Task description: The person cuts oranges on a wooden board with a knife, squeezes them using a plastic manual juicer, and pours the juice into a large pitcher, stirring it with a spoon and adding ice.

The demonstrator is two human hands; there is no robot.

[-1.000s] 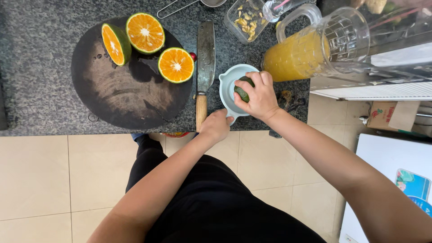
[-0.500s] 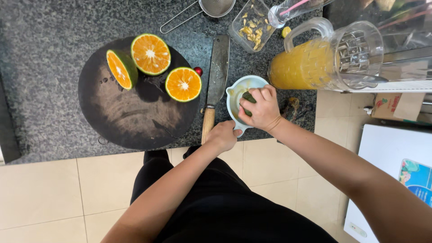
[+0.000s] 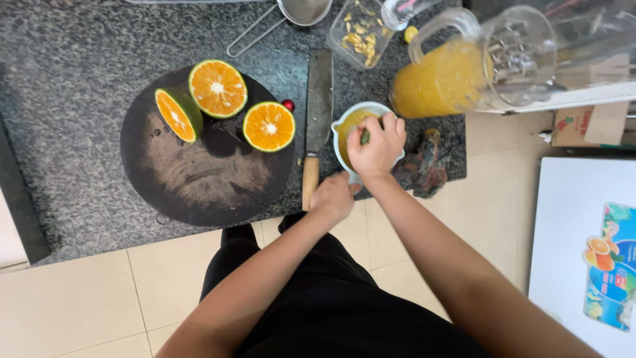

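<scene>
Orange halves [image 3: 217, 88] lie cut side up on a dark round board [image 3: 199, 179] on the bench. Next comes a knife [image 3: 317, 119]. Her left hand [image 3: 333, 197] curls on the white juicer [image 3: 344, 129], and her right hand [image 3: 376, 142] squeezes a green fruit half [image 3: 365, 136] down into it. A jug [image 3: 464, 66] of juice stands far right.

The counter [image 3: 79, 159] is speckled grey-black granite. At centre left, the round board [image 3: 199, 179] is dark brown and holds orange halves [image 3: 217, 88] with green rinds. The juicer [image 3: 354, 136] is pale, perhaps light blue. The jug [image 3: 457, 76] at upper right holds orange-yellow juice. The floor tiles [image 3: 86, 305] are cream.
</scene>
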